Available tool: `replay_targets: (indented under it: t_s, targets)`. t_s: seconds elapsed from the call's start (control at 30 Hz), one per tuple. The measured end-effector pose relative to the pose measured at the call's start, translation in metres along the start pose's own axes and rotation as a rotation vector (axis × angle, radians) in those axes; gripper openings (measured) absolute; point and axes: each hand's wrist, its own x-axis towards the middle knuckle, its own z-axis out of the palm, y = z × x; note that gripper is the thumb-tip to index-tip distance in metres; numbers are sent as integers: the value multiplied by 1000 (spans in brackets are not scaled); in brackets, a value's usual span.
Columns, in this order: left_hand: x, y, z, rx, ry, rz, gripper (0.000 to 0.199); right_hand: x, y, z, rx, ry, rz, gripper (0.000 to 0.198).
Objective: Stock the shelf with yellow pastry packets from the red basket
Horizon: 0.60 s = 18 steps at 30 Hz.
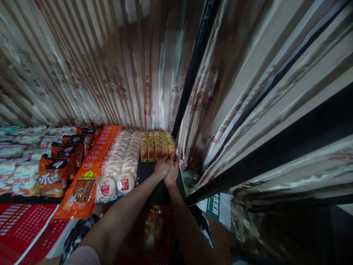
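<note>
On a dark shelf, several small yellow wrapped snack cakes stand upright in close rows. My left hand and my right hand meet at the right end of the front row. Fingers of both hands close around the lower part of the corner snack cake packet, whose front looks reddish. The fingertips are partly hidden and dim. Left of these rows lie columns of round white wrapped cakes in clear film.
Orange packs of brown sticks, black-and-orange bags and pale bags fill the shelf leftward. Below are a red basket and a bag of yellowish items. A black post and printed curtains border the shelf.
</note>
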Motion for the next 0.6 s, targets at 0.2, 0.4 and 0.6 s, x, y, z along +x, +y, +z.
replay_targets:
  t_s: [0.2,0.4,0.6]
  targets:
    - [0,1,7,93,95,-40,47,0,-6,-3,76,22,61,45]
    - [-12,-3,-11,1,62,-126,43,-8,-9,-14,162,32,44,45]
    - [-37,-21,-26,-25,-11,-153,40,-34,-14,-26,198,-14,76,45]
